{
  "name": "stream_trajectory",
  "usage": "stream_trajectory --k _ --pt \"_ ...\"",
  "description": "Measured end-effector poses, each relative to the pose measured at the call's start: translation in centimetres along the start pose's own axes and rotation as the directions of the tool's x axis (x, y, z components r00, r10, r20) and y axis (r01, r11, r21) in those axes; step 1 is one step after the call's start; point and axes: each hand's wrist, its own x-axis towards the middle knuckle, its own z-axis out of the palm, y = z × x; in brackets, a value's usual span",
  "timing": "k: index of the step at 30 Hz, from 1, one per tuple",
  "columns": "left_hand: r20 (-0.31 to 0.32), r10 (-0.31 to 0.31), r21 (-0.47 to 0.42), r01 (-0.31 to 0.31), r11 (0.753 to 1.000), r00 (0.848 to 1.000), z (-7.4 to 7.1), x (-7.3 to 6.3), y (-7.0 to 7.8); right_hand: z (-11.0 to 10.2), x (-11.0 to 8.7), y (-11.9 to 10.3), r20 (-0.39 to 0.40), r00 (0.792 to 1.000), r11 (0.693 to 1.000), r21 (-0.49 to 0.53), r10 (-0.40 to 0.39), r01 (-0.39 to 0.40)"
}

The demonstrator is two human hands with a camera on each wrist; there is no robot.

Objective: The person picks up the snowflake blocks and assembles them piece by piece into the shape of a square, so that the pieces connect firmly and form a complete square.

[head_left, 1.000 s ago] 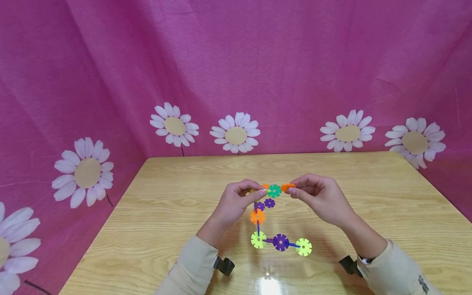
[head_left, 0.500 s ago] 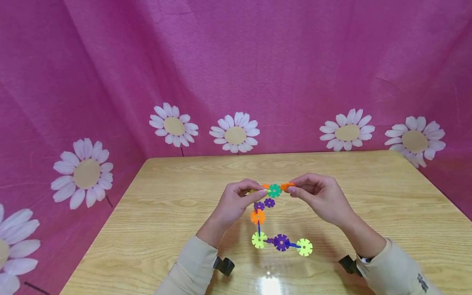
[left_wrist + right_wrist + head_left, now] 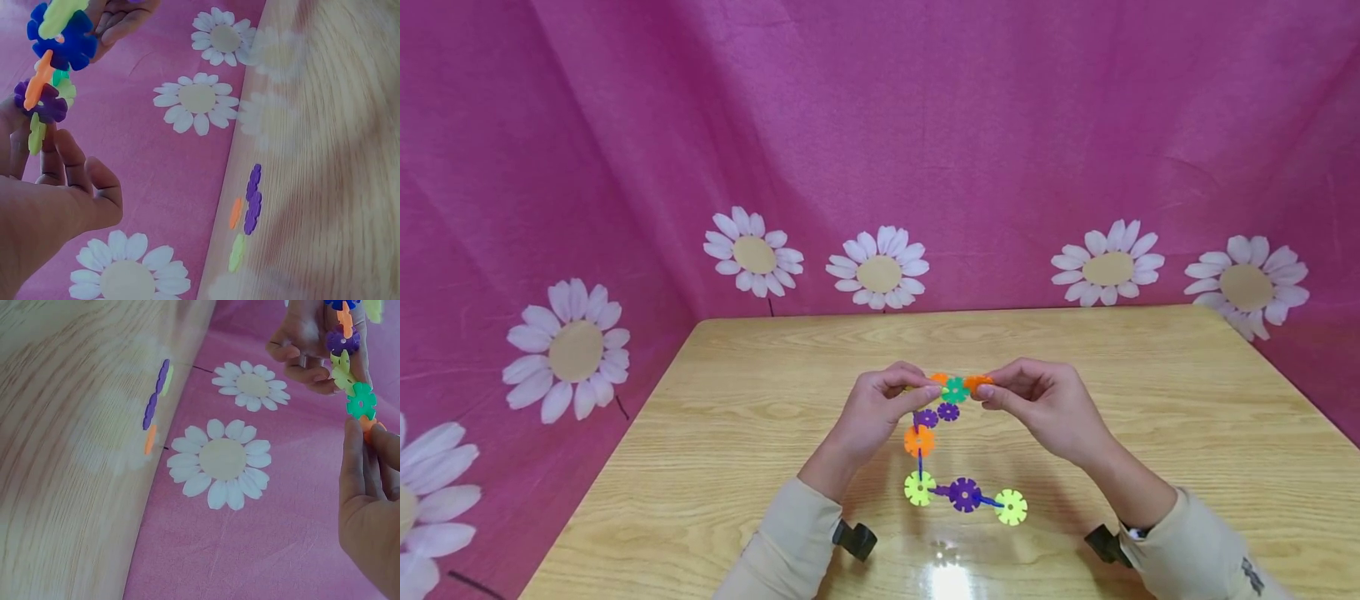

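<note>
In the head view, my left hand [image 3: 868, 412] pinches the upper end of a chain of slotted plastic snowflake discs, near a green disc [image 3: 955, 390]. The chain hangs down through an orange disc [image 3: 919, 441] and a yellow-green disc [image 3: 920, 488], then runs right through a purple disc [image 3: 965, 494] to another yellow-green disc [image 3: 1011, 507]. My right hand [image 3: 1060, 408] pinches an orange disc [image 3: 369, 425] between thumb and fingers. Its edge meets the green disc in the right wrist view; fingers hide how deeply the slots engage.
Loose discs lie on the wooden table [image 3: 760, 417] beyond the hands: two purple discs [image 3: 253, 199], an orange disc [image 3: 235, 213] and a yellow-green disc [image 3: 237, 253]. A pink curtain [image 3: 985, 158] with printed daisies stands behind the table.
My right hand has shifted slightly left, bringing its orange disc up against the green one. The chain's hanging part has swung a little left; my left hand stays nearly in place.
</note>
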Motion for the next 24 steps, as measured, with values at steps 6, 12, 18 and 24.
stream_trajectory --k 6,12,18,24 --pt "-0.02 -0.015 -0.007 0.015 1.0 1.0 -0.09 0.05 0.06 0.29 0.22 -0.08 0.012 1.0 0.999 0.036 0.003 -0.003" --pt "-0.046 -0.061 -0.053 0.059 0.997 0.997 -0.03 0.1 -0.02 0.56 0.31 -0.03 0.03 0.999 0.998 0.066 0.023 -0.025" --pt "-0.047 -0.076 -0.089 0.072 0.993 0.996 0.23 0.07 0.01 0.4 0.14 0.02 0.042 0.999 1.0 0.015 0.026 -0.027" --pt "-0.048 -0.084 -0.119 0.078 0.99 0.995 0.43 0.13 -0.2 0.68 -0.1 0.5 0.045 0.998 0.999 0.029 0.039 -0.041"
